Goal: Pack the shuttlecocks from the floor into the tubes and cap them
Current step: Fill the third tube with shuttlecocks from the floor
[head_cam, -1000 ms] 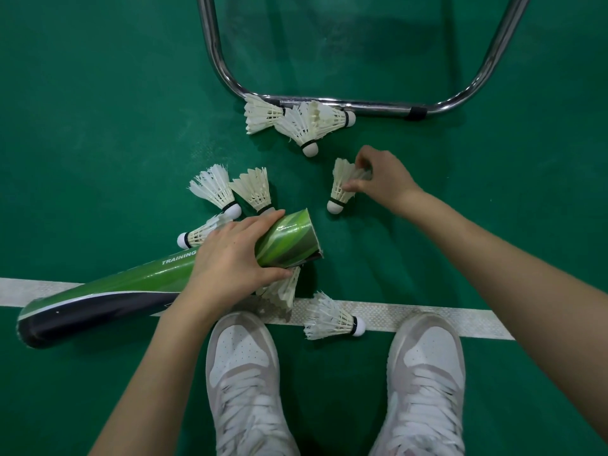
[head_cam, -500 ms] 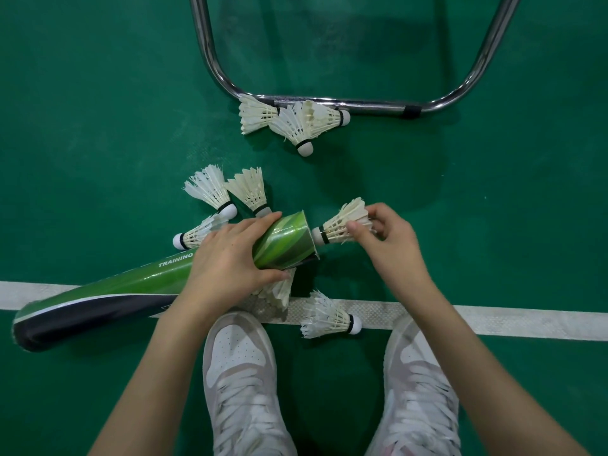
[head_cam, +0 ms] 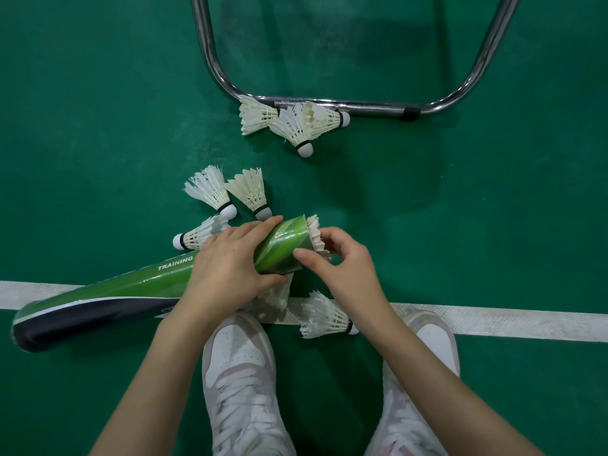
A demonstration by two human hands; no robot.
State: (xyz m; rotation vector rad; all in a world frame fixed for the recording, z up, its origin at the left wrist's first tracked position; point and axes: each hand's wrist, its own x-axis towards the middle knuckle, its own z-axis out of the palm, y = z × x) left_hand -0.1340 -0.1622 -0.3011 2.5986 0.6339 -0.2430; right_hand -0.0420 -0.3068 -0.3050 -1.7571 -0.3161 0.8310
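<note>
**Shuttlecock going into tube mouth**

Right hand (head_cam: 342, 264) pinches the feather skirt of the shuttlecock (head_cam: 316, 240) at the tube mouth, thumb on the near side, fingers curled over the far side. Cork end is already inside; only the feather rim shows. Likely cork-first so the feathers fold in instead of snagging.

Left hand (head_cam: 230, 268) wraps the green tube (head_cam: 131, 287) just behind the open end, fingers over the top, thumb under. Tube lies angled on the floor, mouth to the right, so the grip probably steadies it against the push.

Loose ones still out: three (head_cam: 223, 205) just far-left of the left hand, one (head_cam: 324, 315) on the white line (head_cam: 493, 320) near the right hand, three (head_cam: 292, 121) against the chrome frame (head_cam: 329, 105) at the far side.

Hard to read: another shuttlecock (head_cam: 274, 296) sits mostly hidden under the tube and left hand. How many are already packed, can't tell. No cap visible. Frame cut off at top.
</note>
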